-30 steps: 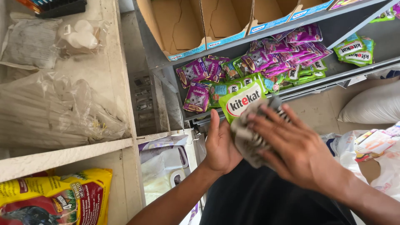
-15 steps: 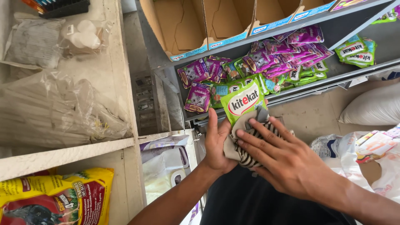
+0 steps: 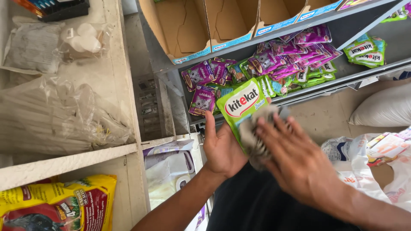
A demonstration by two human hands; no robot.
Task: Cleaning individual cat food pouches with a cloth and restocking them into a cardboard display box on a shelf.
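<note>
Head view: hands [image 3: 257,149] press crumpled striped cloth [image 3: 256,139] against glossy green pouch [image 3: 242,105].

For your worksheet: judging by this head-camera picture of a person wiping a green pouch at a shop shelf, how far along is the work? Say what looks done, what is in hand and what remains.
Done: cannot tell; nothing marks any pouch as already wiped. In hand: the left hand props up a green pouch while the right hand presses a grey cloth on its lower part. Left: possibly the heap of purple and green pouches lying loose on the grey shelf.
</note>
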